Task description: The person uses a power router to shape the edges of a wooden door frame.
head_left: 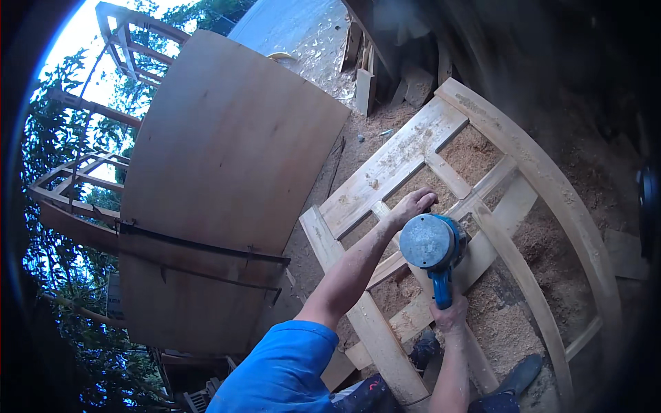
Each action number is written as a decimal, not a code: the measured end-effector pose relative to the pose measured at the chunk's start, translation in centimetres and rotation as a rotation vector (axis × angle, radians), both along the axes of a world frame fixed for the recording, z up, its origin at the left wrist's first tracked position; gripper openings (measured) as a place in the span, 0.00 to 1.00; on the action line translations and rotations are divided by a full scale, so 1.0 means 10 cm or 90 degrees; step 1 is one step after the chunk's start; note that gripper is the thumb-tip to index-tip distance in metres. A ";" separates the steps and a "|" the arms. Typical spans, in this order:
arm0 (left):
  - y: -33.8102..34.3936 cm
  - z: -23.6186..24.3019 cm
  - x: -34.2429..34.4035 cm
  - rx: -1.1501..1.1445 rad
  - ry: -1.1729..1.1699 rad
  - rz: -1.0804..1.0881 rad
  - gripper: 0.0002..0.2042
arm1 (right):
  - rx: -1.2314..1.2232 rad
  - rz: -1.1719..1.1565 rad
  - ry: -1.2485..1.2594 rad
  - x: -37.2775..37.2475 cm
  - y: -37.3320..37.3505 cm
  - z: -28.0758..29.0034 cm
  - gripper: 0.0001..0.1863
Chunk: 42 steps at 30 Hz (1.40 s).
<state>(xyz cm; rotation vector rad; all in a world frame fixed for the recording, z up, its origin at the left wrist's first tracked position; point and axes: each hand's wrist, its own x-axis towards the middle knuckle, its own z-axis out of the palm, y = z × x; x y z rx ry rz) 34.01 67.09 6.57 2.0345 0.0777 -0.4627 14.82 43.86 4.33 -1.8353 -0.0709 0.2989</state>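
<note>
Both my hands are on a blue router (428, 242) with a round silver top. My left hand (413, 206) reaches over to its far side, fingers curled round a dark knob. Nearer to me, my right hand (450, 315) wraps round the blue rear handle. Under the tool lies a pale wooden frame (392, 171) with crossing bars and a long curved outer rail. The router covers part of the bars near the frame's middle, and its bit is hidden below its body.
Sawdust (509, 330) covers the ground inside and around the frame. A large plywood panel (227, 151) with dark clamps (206, 244) across it stands at left. Wood offcuts (366, 91) lie beyond the frame. My shoe (522, 375) is beside the frame at lower right.
</note>
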 end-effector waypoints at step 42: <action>0.32 0.24 -0.59 0.033 0.012 0.087 0.18 | -0.043 0.188 0.018 0.11 -0.18 0.12 0.21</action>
